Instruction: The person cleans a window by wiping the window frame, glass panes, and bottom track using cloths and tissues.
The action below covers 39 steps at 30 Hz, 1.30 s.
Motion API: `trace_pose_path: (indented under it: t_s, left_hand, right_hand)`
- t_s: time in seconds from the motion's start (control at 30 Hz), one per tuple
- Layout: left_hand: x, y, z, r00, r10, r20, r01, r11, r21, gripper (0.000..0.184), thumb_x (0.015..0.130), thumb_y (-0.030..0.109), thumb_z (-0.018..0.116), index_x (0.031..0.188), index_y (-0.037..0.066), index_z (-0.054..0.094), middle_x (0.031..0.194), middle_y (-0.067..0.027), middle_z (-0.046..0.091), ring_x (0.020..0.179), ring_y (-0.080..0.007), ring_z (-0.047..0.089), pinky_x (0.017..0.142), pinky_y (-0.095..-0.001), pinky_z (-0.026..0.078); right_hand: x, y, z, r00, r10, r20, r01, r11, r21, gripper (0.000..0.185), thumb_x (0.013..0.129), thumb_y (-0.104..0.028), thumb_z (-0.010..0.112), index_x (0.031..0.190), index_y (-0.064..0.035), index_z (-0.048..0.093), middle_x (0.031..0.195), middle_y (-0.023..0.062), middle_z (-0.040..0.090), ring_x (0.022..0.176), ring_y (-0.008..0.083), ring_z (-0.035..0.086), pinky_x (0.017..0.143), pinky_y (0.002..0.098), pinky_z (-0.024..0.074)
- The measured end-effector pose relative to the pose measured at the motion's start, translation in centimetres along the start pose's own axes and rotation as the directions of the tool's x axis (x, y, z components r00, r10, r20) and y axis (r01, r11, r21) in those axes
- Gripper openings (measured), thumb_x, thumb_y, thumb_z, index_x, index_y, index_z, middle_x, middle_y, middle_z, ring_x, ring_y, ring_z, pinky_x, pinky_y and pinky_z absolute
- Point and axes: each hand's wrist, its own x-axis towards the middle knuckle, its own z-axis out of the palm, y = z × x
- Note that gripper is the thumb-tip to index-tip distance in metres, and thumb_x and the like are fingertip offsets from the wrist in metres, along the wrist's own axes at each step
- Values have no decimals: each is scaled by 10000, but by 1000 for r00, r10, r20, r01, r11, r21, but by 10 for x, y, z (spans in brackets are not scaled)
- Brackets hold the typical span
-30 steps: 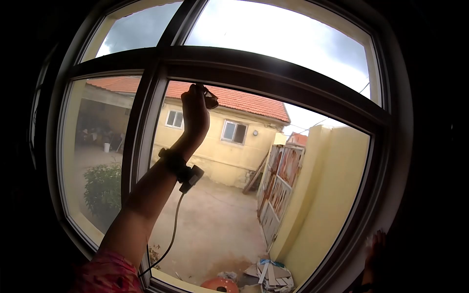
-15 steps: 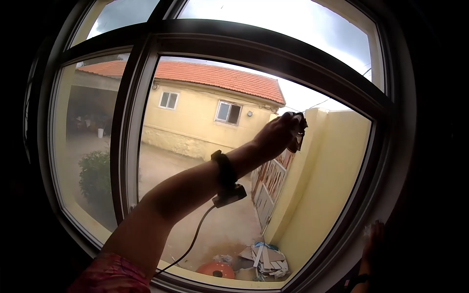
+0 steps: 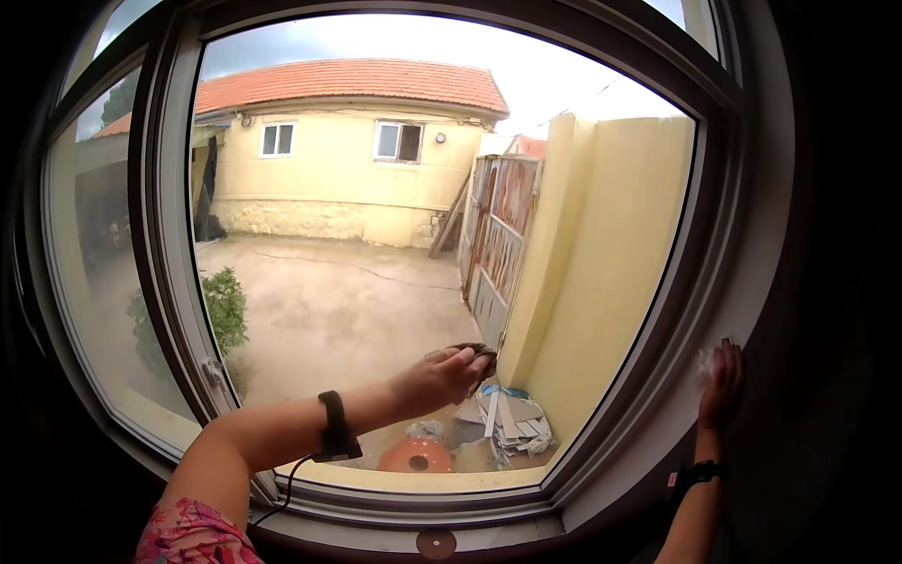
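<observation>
My left hand (image 3: 447,378) is closed around a dark crumpled rag (image 3: 484,357), in front of the lower part of the large window pane (image 3: 348,291). A black strap (image 3: 334,423) with a small box and a cable circles that wrist. On the right, my right hand (image 3: 722,383) rests with its fingers stretched out against the pale window jamb (image 3: 752,273). Beside its fingers is a small whitish patch (image 3: 705,365) that I cannot make out clearly. A dark band (image 3: 703,471) is around the right wrist.
A dark frame post (image 3: 169,235) with a latch (image 3: 212,373) stands left of the pane. Along the bottom runs the sill (image 3: 489,532), with a round brown disc (image 3: 436,543) at its edge. Through the glass show a yard, a metal gate (image 3: 503,235) and a stack of boards (image 3: 512,418).
My left hand has moved down and to the left across the pane with the rag. The view has tilted downward, and my right hand shows more fully, still against the jamb.
</observation>
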Motion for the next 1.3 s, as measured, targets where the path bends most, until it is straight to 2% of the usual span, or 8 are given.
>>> trace_pose_path:
  t_s: [0.23,0.43,0.57,0.63,0.9,1.03,1.07,1.3]
  left_hand:
    - [-109,42,-5,987,90,132,-88,996,-17,410,732,124,657,1127,52,578,1146,-20,529,1017,-163,514,872,-258,500]
    - [75,-90,-78,823,-465,-327,441,885,-148,417,840,27,555,1253,32,496,1170,-104,517,1037,-277,537,907,-360,474]
    - [152,-111,-74,791,-314,-526,442,886,137,353,803,-14,565,1152,36,588,1218,-70,533,1110,-269,475,945,-338,458]
    - [146,-73,-52,826,-401,-396,298,907,-296,391,761,-14,581,1150,26,581,1231,-82,518,1136,-262,457,964,-349,447]
    - [-72,68,38,967,211,145,-212,977,-7,417,716,102,636,1125,32,593,1139,-27,537,1040,-168,503,890,-246,480]
    - [13,-13,-19,986,-159,40,159,866,-474,369,756,32,631,1122,50,581,1134,-29,520,1055,-171,519,852,-243,508]
    - [49,-39,-40,984,-82,-161,74,996,-55,406,786,3,617,1185,34,547,1146,-68,519,996,-194,559,816,-257,529]
    - [180,-96,-52,796,-271,-541,360,931,64,285,845,-5,520,1123,26,575,1155,-146,524,1028,-264,550,875,-351,490]
  right_hand:
    - [7,-1,-5,1000,-28,-13,28,999,-24,230,920,-79,490,1144,-96,543,1293,28,520,1215,238,464,1023,350,421]
    - [10,-6,-9,999,-31,-38,29,998,-58,217,922,-106,508,1130,-114,570,1266,13,545,1196,219,477,1005,331,421]
    - [12,-9,-12,999,-16,-37,15,999,-35,215,918,-106,513,1124,-122,573,1271,11,544,1196,221,478,1004,339,423]
    - [9,-8,-11,999,-12,-31,11,1000,-27,215,917,-105,514,1123,-124,574,1273,10,543,1196,221,478,1001,338,426]
    - [8,-4,-4,997,-40,-61,39,999,-26,230,917,-62,491,1131,-113,559,1284,28,536,1210,242,476,1028,352,411]
    - [10,-7,-10,998,-24,-57,22,999,-38,207,914,-99,506,1104,-120,585,1266,9,552,1190,223,479,1009,341,416]
    - [11,-7,-11,999,-21,-44,19,999,-50,207,914,-103,504,1104,-119,585,1267,8,552,1190,221,480,1011,340,413]
    - [11,-7,-11,999,-18,-39,17,999,-36,228,909,-105,509,1123,-127,582,1252,-2,559,1186,217,482,1005,333,414]
